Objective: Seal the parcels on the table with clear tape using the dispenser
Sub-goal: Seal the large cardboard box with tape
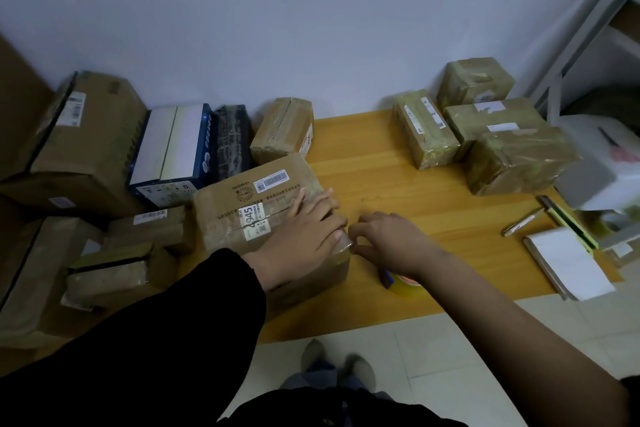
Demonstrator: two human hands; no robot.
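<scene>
A brown cardboard parcel [242, 204] with a "4945" label lies on the wooden table [381, 163] in front of me. My left hand [304, 232] rests flat on its top right corner, fingers spread. My right hand [384, 239] is at the parcel's right edge, fingertips pinched at a shiny end of clear tape near the corner. The tape dispenser [403, 284], with a yellowish roll, lies on the table under my right wrist, mostly hidden.
Several taped parcels [491, 135] stand at the table's back right, more boxes [86, 142] crowd the left. A marker pen [523, 222], a notepad [568, 263] and a box cutter [568, 222] lie at the right. A white foam box [599, 163] sits by a metal shelf.
</scene>
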